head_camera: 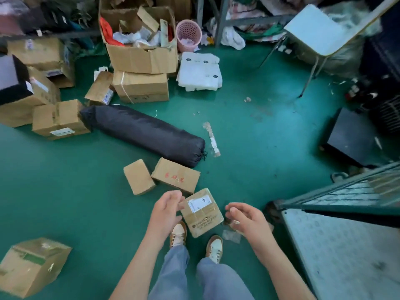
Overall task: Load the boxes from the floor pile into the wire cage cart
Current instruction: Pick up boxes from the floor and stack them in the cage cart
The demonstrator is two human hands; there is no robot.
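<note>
Cardboard box (202, 213), taped, is between left hand (167, 210) and right hand (244, 219).

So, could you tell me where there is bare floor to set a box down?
Bare green floor lies between the black bag, white foam, black case and wire cage cart; also left of the small box. The box pile at upper left is crowded.

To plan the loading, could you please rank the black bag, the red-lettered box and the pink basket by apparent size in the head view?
1. black bag
2. red-lettered box
3. pink basket; it is farther away, so real size is unsure.
</note>
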